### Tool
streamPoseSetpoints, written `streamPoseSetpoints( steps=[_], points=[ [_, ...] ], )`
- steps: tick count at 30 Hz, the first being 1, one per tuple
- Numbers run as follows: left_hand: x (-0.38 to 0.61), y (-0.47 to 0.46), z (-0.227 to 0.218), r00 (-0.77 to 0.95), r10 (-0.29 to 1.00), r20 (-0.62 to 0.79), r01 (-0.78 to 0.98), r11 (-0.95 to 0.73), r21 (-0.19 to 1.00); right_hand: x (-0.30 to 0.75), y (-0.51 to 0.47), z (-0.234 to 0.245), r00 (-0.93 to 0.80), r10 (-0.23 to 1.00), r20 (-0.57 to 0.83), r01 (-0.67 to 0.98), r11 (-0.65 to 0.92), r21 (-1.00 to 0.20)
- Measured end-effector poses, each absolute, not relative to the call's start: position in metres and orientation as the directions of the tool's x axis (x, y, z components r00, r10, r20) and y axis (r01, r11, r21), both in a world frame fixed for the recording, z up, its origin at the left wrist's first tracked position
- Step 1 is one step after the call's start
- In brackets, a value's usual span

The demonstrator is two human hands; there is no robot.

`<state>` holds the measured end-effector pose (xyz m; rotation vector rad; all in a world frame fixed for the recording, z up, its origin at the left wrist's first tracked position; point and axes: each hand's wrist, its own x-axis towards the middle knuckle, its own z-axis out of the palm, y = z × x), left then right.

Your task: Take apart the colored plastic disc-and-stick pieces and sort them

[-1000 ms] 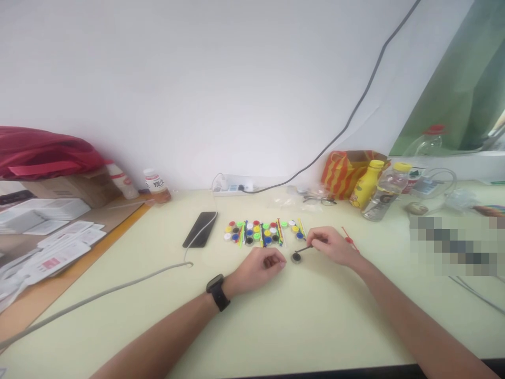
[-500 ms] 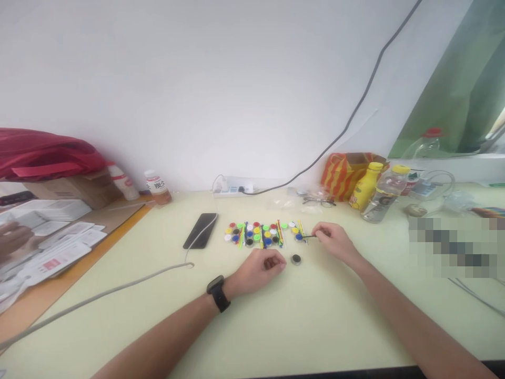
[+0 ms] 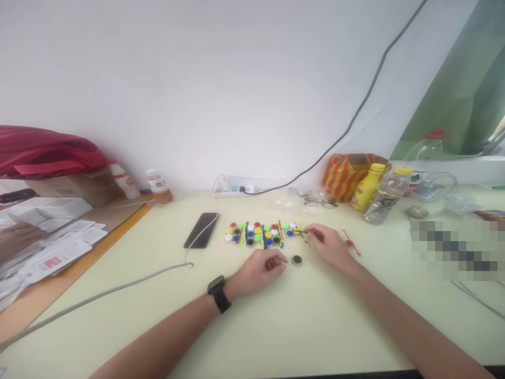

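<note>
My right hand (image 3: 325, 242) pinches a thin dark stick (image 3: 300, 231) between thumb and fingertips. The stick's far end lies over the right end of a block of small coloured round pieces (image 3: 258, 230), with bundles of thin coloured sticks (image 3: 280, 234) between their groups. Loosely curled, my left hand (image 3: 258, 271) rests on the table just below this block, thumb and index tips slightly apart and nothing visible in it. Beside its fingertips sits a round piece with a black top (image 3: 297, 260). A red stick with a round middle (image 3: 350, 243) lies right of my right hand.
A phone (image 3: 201, 230) with a cable across it lies left of the pieces. Along the wall stand a power strip (image 3: 232, 192), glasses (image 3: 320, 202), a striped bag (image 3: 341, 176) and bottles (image 3: 366, 187). Another person's hand (image 3: 19, 239) is among white cards (image 3: 59, 252) at far left.
My right hand has moved left with the dark stick, closer to the round pieces. The red stick now shows to its right. My left hand has stayed in place.
</note>
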<state>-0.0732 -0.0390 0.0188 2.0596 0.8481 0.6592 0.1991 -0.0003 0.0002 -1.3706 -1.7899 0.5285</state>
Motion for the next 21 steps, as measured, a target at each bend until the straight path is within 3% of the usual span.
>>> streamPoseSetpoints(
  steps=[4, 8, 15, 21],
  points=[
    [-0.073, -0.048, 0.025, 0.723, 0.634, 0.275, 0.368, -0.690, 0.623, 0.202, 0.002, 0.001, -0.052, 0.921, 0.385, 0.578, 0.342, -0.741],
    [-0.071, -0.054, 0.032, 0.799, 0.542, 0.262, 0.388, -0.796, 0.465, 0.204, 0.001, 0.002, -0.035, 0.928, 0.372, 0.537, 0.331, -0.776],
    [-0.072, -0.051, 0.036, 0.792, 0.565, 0.230, 0.361, -0.738, 0.570, 0.195, -0.008, 0.008, -0.135, 0.952, 0.274, 0.509, 0.304, -0.805],
    [-0.075, -0.044, 0.027, 0.695, 0.679, 0.235, 0.354, -0.608, 0.711, 0.186, -0.018, 0.017, -0.262, 0.933, 0.246, 0.466, 0.345, -0.815]
  ],
)
